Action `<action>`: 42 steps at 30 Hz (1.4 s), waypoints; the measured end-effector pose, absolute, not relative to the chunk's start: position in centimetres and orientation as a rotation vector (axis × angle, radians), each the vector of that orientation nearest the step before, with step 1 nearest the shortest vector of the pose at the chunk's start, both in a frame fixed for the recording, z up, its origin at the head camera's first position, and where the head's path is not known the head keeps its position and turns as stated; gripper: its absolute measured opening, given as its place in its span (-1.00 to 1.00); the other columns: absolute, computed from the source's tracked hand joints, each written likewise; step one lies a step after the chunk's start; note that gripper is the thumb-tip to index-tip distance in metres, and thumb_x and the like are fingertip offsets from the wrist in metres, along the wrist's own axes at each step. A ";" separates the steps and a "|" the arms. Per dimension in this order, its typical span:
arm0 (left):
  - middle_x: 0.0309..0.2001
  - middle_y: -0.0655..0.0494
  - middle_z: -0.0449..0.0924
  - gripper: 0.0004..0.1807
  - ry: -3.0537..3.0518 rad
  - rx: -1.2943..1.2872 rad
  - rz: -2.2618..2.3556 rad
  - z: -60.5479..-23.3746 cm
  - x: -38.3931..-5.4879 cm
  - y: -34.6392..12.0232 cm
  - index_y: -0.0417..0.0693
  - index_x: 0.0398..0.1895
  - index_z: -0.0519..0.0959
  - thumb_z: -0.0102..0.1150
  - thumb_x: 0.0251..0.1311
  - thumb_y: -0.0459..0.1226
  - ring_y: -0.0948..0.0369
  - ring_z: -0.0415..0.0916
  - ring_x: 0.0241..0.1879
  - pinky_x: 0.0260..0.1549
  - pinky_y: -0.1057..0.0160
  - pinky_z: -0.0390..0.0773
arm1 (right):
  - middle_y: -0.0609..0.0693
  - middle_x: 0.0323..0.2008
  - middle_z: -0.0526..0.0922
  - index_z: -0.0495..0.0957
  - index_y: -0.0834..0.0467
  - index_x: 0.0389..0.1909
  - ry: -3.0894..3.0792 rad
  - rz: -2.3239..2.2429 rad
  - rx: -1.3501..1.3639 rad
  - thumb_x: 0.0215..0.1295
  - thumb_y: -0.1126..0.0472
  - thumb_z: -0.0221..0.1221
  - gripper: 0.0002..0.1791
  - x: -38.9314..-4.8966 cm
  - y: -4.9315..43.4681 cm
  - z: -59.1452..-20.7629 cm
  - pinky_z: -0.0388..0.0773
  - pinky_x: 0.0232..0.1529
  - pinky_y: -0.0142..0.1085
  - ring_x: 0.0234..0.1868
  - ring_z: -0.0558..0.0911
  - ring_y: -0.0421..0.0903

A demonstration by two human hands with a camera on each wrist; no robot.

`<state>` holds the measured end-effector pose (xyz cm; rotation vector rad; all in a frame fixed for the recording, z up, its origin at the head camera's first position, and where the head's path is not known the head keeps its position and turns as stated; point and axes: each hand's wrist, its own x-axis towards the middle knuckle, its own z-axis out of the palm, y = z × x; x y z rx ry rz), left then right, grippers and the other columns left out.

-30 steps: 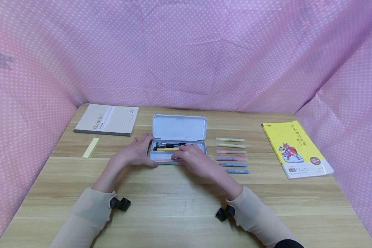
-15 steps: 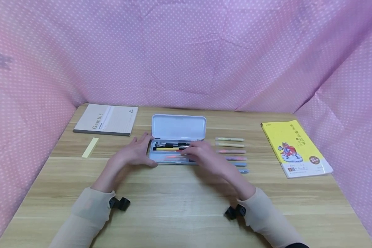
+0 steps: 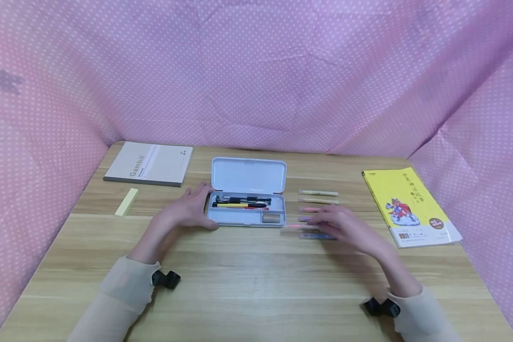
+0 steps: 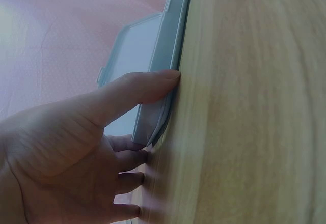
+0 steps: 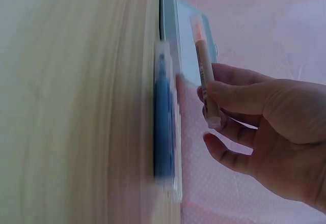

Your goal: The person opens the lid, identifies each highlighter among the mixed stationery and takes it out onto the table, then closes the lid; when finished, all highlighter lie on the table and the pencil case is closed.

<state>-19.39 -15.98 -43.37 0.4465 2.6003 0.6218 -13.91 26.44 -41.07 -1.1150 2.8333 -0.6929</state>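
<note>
An open white pencil case [image 3: 249, 176] lies mid-table with black, yellow and red pens and an eraser [image 3: 271, 218] inside. My left hand [image 3: 198, 209] rests against its left end, thumb [image 4: 147, 84] pressed on the front wall of the case [image 4: 173, 46] and fingers straight along the side. Right of the case, my right hand [image 3: 325, 223] pinches a pink-orange highlighter [image 3: 297, 226] just above the table. The right wrist view shows this highlighter [image 5: 205, 71] between thumb and fingers, over a blue highlighter [image 5: 164, 122] lying flat.
Several highlighters [image 3: 318, 193] lie in a row right of the case. A grey notebook [image 3: 149, 164] and a yellow paper strip [image 3: 126, 202] lie at the left, a yellow book [image 3: 408, 204] at the right. Pink dotted cloth walls enclose the table.
My right hand took the pink-orange highlighter out of the case's front compartment and carried it right, over the row of highlighters. The left hand stayed put.
</note>
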 end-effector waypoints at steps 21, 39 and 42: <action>0.64 -0.43 -0.26 0.22 2.604 0.445 0.613 -43.6 -19.5 -16.0 -0.16 0.55 0.06 0.52 -0.10 0.14 -0.50 -0.25 0.57 0.56 -0.42 -0.14 | -0.23 -0.16 0.74 0.79 -0.09 -0.16 2.731 -0.546 -1.046 0.19 0.40 0.38 -0.68 -12.5 30.0 -40.7 0.74 -0.02 -0.21 -0.10 0.70 -0.23; 0.64 -0.43 -0.28 0.23 2.593 0.440 0.625 -43.5 -19.4 -15.9 -0.17 0.56 0.05 0.52 -0.09 0.12 -0.49 -0.27 0.58 0.57 -0.41 -0.17 | -0.26 -0.28 0.72 0.75 -0.11 -0.30 2.741 -0.453 -0.922 0.12 0.29 0.46 -0.78 -12.4 29.3 -41.3 0.66 -0.22 -0.38 -0.27 0.62 -0.34; 0.64 -0.43 -0.28 0.23 2.594 0.440 0.627 -43.5 -19.4 -15.9 -0.17 0.56 0.05 0.51 -0.10 0.12 -0.50 -0.27 0.57 0.56 -0.42 -0.16 | -0.26 -0.29 0.71 0.75 -0.11 -0.30 2.741 -0.446 -0.914 0.12 0.30 0.46 -0.77 -12.4 29.3 -41.3 0.64 -0.25 -0.41 -0.29 0.58 -0.36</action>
